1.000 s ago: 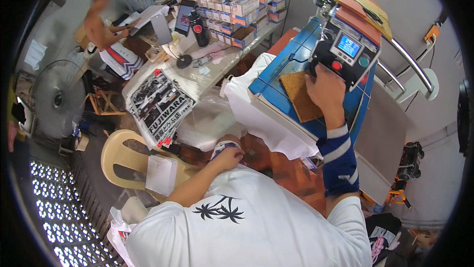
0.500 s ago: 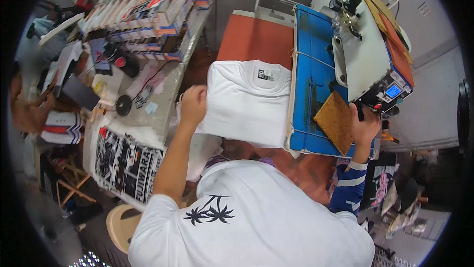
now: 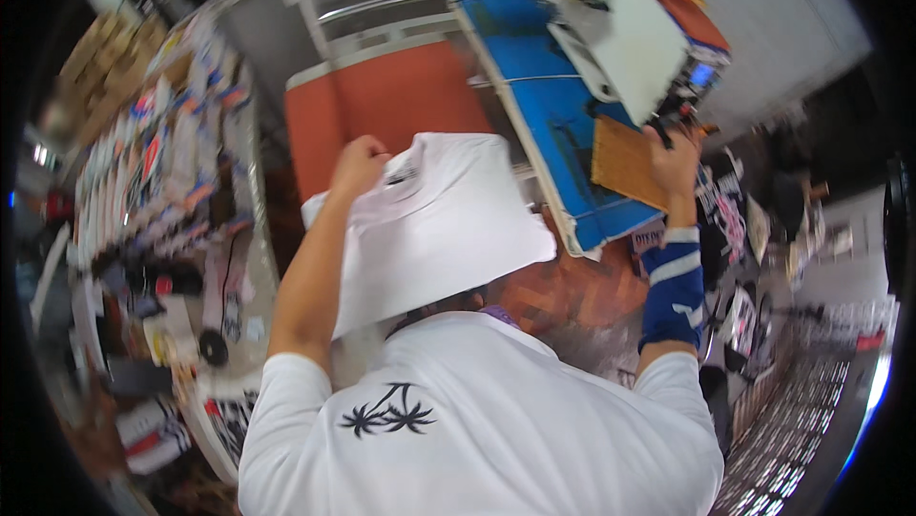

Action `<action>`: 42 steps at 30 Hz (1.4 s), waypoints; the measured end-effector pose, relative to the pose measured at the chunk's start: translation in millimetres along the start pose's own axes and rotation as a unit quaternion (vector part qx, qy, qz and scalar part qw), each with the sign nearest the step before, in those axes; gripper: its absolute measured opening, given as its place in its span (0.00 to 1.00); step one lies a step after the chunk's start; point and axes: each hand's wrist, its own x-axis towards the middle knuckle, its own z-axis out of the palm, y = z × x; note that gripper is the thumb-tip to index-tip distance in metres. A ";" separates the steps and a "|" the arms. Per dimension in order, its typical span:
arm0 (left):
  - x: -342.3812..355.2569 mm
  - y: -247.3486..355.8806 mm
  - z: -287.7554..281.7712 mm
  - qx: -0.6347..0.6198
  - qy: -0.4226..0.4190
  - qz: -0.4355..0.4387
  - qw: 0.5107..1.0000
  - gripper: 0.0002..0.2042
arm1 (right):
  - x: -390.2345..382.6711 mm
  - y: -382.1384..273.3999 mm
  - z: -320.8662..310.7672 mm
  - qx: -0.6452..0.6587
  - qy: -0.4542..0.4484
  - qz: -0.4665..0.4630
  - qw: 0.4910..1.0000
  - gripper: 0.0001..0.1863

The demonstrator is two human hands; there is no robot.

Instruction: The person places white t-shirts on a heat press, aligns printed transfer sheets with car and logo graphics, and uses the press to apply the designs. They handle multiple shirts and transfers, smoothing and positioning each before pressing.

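My left hand [image 3: 363,165] grips the upper left part of a folded white T-shirt [image 3: 439,230], which lies skewed over the front of a red-orange press bed [image 3: 391,86], its dark neck label partly visible. My right hand [image 3: 673,158] is closed on a black handle [image 3: 660,132] at the front of the heat press head [image 3: 634,48], beside its small lit screen [image 3: 703,74]. Beneath that head is a blue padded platen [image 3: 563,134], with a square tan pad [image 3: 615,158] on it, just left of my right hand. The picture is somewhat blurred.
At left, a long table [image 3: 258,277] holds rows of stocked narrow boxes [image 3: 143,163], cables, small items and printed sheets [image 3: 229,421]. Chrome rails [image 3: 382,5] run behind the press. A wooden-patterned floor [image 3: 572,296] shows below it; dark clutter and a latticed wall stand at right.
My left hand has risen from near my lap onto the white T-shirt, which now sits more askew, exposing more red bed. The view has turned; my right hand stays on the press handle.
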 end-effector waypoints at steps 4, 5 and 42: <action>23.2 92.4 -37.0 -0.303 -0.025 -0.013 0.953 0.12 | 2.7 21.6 -0.5 -0.045 0.038 0.004 0.998 0.19; 26.2 136.8 -34.4 -0.293 -0.046 -0.010 0.955 0.13 | 0.6 33.7 -2.4 -0.065 0.039 0.012 0.997 0.20; -181.2 71.9 -193.4 -0.136 0.209 0.083 0.965 0.09 | 38.1 -149.0 24.6 0.415 -0.259 0.104 0.866 0.06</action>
